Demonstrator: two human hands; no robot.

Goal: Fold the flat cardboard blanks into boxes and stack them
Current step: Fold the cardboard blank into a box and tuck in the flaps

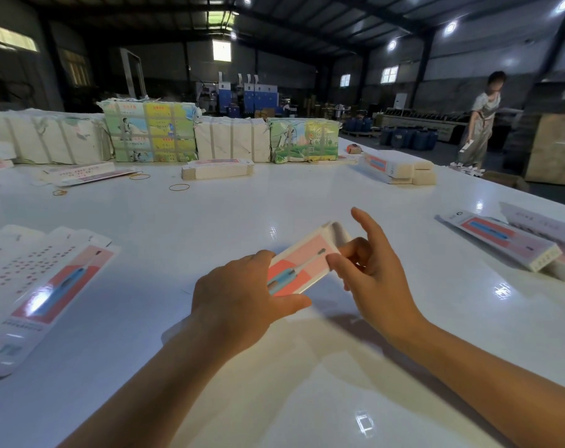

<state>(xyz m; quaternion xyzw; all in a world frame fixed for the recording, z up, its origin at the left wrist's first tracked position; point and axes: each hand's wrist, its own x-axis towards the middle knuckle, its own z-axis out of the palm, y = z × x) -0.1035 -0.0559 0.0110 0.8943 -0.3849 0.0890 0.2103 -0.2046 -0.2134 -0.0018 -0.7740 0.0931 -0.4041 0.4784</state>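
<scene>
Left hand [242, 292] grips near end of pink-and-white printed cardboard box [302, 265], held above glossy white table [274, 202]. Right hand [368, 263] pinches its far end, index finger raised.

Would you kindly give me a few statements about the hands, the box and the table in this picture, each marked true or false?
1. The left hand grips the near end of the box. True.
2. The right hand rests flat on the table. False: it is raised at the box's far end, index finger lifted.
3. Loose rubber bands lie on the table. True.
4. The box's printed face is green. False: it is pink and red.
5. Flat blanks lie left of the hands. True.
</scene>
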